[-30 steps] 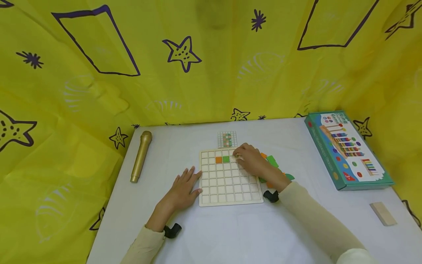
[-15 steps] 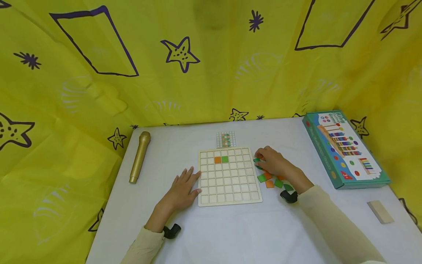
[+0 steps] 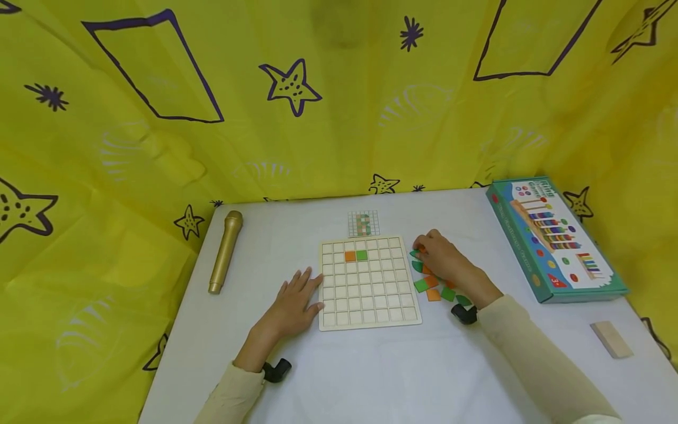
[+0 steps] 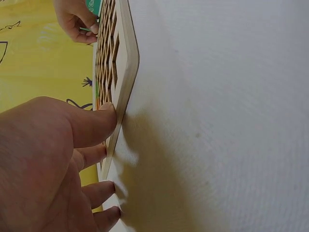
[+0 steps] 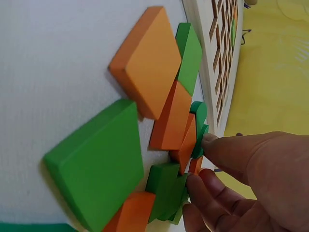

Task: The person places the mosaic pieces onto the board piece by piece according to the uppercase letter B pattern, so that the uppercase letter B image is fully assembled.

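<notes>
My left hand (image 3: 292, 306) lies at the left edge of the wooden grid board (image 3: 371, 290); in the left wrist view its thumb (image 4: 99, 124) touches the rim. An orange square tile (image 3: 350, 256) and a green square tile (image 3: 362, 255) sit side by side in the board's second row. At the right, my right hand (image 3: 442, 256) bends over a loose pile of orange and green tiles (image 3: 433, 295). Its thumb and fingers pinch a dark green rounded piece (image 5: 203, 135) among them; the fingers partly hide it. A small pattern card (image 3: 364, 224) lies behind the board.
A gold microphone (image 3: 226, 252) lies at the left of the white table (image 3: 339, 377). At the right are a colourful game box (image 3: 558, 238) and a small wooden block (image 3: 611, 340). Yellow patterned cloth (image 3: 339, 135) rises behind the table.
My right hand has moved right, off the board and over to the loose tiles, then slightly away from me with the dark green piece. My left hand stays in place.
</notes>
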`<state>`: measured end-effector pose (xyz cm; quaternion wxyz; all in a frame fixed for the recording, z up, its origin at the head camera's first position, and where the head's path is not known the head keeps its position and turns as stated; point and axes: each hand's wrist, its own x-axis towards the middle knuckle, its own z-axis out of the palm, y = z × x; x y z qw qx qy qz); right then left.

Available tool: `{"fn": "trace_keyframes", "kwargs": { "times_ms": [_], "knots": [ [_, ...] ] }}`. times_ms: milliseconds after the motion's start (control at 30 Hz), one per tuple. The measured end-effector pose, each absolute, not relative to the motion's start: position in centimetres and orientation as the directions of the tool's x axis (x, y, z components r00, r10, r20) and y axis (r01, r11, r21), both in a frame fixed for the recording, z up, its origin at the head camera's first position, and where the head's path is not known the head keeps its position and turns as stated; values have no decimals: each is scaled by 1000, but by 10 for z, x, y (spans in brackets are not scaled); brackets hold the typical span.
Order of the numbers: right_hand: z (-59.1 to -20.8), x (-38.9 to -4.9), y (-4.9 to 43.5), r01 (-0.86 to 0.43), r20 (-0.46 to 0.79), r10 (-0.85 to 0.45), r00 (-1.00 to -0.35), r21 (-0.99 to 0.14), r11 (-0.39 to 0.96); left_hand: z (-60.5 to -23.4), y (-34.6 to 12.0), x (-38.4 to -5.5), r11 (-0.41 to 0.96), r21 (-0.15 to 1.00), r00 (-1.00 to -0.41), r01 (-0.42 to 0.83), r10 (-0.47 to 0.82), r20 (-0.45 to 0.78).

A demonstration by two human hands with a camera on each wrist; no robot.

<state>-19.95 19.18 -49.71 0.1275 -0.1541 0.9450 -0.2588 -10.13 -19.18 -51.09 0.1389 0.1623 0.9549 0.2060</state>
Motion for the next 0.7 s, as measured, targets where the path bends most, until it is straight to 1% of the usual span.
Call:
{"fn": "trace_keyframes", "kwargs": {
  "times_ms": [233,433,500,567,700],
  "knots": [
    [-496,-200,189,-248,-146,-364,-920,-504,828,-510,-192,-101,862,440,-910,252,366,-196],
    [-496,-202,184,-347,-78,-403,-912,-376,859,-510,-192,-101,863,437,-910,253,366,-197],
    [-498,-202,184,-365,-70,-413,-908,-351,863,-510,-192,-101,863,437,-910,253,366,-195],
    [-499,-203,183,-355,-80,-410,-909,-368,859,-511,-193,-101,864,437,-908,252,367,-202],
    [-498,-204,183,-287,-109,-381,-918,-480,829,-510,-192,-100,862,442,-908,249,366,-203]
  ]
}}
